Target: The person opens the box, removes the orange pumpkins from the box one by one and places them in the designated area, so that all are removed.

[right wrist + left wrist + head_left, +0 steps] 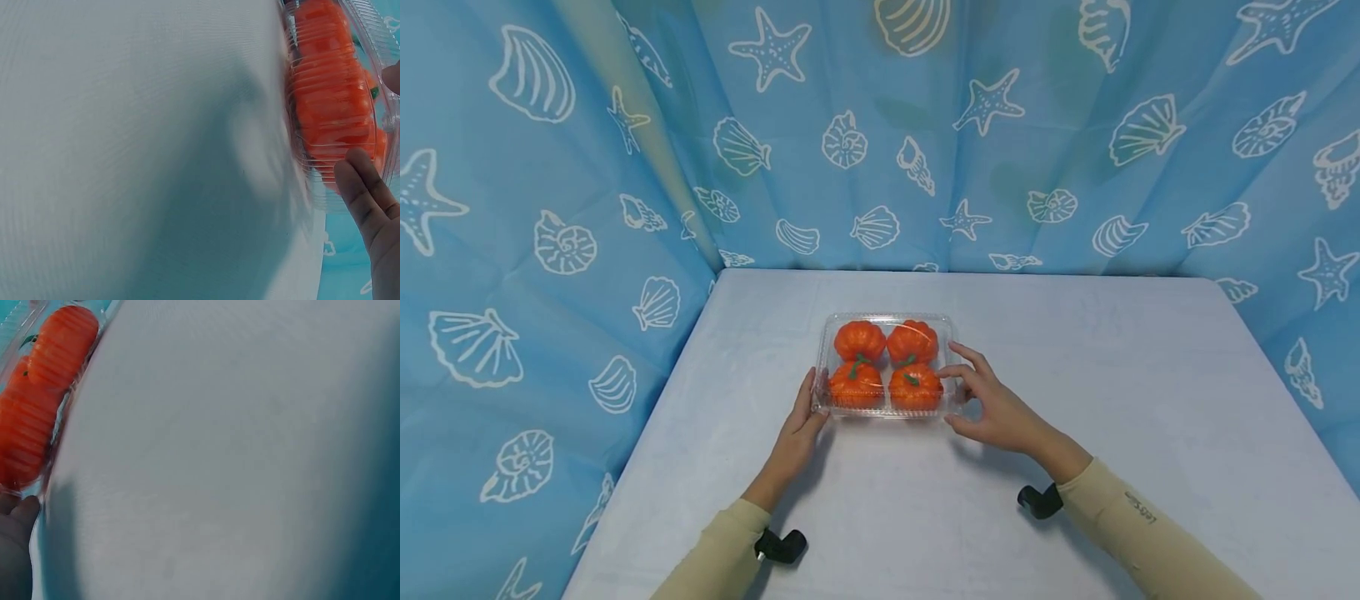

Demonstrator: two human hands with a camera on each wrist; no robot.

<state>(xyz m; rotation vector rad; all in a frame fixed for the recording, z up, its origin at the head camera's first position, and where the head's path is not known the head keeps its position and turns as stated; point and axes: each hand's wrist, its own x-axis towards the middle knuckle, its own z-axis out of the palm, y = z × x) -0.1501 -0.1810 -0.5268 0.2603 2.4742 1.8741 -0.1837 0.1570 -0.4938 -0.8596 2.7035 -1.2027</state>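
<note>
A clear plastic clamshell container (886, 414) with several small orange pumpkins (914, 387) inside sits between my two hands on the white-covered table. Green stems show on the pumpkins. My left hand (797, 433) grips the container's left side, its thumb at the near left corner and its fingers along the side wall. On the opposite side, my right hand (996, 408) holds the right edge, thumb by the near corner and fingers bent over the side. In the right wrist view, two fingertips (350, 178) lie against the ribbed wall. Only part of the left hand (15, 544) appears in the left wrist view.
The table (1150, 400) has a white cloth and ends at a far edge behind the container. A blue curtain (850, 133) with white seashell and starfish prints hangs around the back and sides. Each wrist wears a black camera (1040, 502).
</note>
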